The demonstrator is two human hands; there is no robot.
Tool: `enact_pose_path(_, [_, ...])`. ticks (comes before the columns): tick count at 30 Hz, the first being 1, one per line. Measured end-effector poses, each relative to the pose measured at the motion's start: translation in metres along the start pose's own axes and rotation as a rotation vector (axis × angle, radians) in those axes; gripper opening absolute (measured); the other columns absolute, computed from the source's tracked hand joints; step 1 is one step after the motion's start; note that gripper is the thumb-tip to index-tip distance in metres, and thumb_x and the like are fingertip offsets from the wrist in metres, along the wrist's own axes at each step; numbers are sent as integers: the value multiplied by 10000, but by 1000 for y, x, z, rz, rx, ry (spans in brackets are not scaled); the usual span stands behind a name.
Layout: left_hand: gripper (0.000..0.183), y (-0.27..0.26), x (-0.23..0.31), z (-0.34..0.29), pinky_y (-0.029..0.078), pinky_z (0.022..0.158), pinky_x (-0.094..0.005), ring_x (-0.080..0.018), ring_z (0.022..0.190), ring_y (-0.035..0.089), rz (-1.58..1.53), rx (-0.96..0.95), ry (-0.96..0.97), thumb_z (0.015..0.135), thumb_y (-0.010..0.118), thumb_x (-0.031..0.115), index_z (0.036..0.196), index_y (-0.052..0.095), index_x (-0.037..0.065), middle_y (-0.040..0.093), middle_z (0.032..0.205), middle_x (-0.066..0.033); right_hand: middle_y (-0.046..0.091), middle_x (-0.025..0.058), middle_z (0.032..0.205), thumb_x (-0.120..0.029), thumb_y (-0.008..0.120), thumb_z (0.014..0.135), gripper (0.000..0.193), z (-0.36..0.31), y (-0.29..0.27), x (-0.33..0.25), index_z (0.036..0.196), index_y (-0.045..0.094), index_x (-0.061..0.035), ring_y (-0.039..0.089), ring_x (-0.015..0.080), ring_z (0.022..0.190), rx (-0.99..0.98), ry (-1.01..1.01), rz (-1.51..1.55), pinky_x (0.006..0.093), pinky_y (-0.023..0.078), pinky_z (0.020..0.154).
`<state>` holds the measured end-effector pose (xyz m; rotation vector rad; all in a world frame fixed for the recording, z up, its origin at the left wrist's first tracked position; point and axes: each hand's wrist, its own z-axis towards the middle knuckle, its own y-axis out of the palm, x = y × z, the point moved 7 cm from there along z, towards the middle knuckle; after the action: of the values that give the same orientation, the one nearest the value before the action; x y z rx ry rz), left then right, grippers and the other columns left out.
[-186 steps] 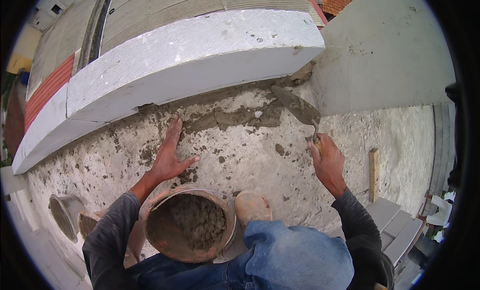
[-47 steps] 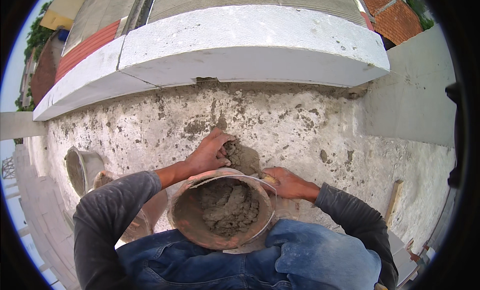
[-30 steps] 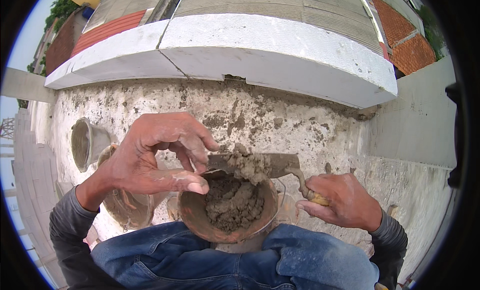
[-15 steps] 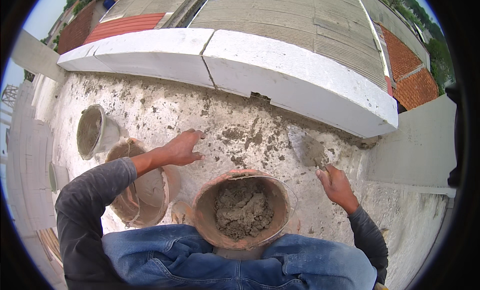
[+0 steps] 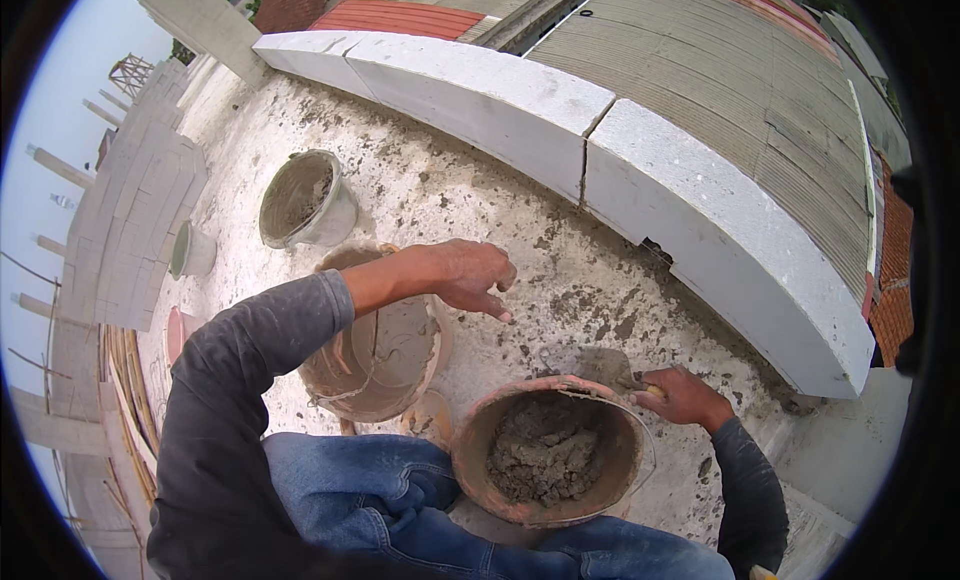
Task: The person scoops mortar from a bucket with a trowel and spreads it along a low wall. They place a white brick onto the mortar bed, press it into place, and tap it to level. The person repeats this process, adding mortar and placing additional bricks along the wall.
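Note:
My right hand (image 5: 682, 396) grips the handle of a trowel (image 5: 604, 365), its blade just beyond the far rim of a reddish bucket (image 5: 622, 458). Grey wet mortar (image 5: 545, 448) lies inside that bucket, which stands between my knees. My left hand (image 5: 472, 276) hangs empty with fingers apart, reaching past a second reddish bucket (image 5: 436, 365). My left forearm covers part of this bucket, whose inside is coated with grey mortar and crossed by a thin wire handle.
A low white block wall (image 5: 700, 180) with a vertical joint runs along the far side. A grey bucket (image 5: 340, 218), a smaller greenish bucket (image 5: 198, 252) and a pink one (image 5: 180, 330) stand left on the mortar-spotted floor (image 5: 410, 190). Long sticks (image 5: 130, 390) lie further left.
The view has turned leftward, so the wall and buckets sit further right. The trowel has come close to the mortar bucket's rim. My left hand remains raised and empty.

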<state>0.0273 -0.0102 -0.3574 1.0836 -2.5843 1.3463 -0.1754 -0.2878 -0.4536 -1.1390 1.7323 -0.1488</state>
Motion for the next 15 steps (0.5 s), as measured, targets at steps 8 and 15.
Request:
enact_pose_path(8, [754,10,-82,-85,496,718,-470,-327,810,639,-211,138,-240,926,680,741,874,684,-11,642,831,-169,647,191,831,-438,741,991,444,-60,-50,-29,930,703,0,638,338,776,105,244,171,449,489,722])
enact_pose_path(15, [831,4,-84,-103,457,647,-488,-318,702,562,-212,401,-126,787,781,801,722,551,5,533,705,-158,638,65,814,-263,908,789,315,-135,-77,-152,943,698,-87,609,289,716,535,-185,-478,442,461,694])
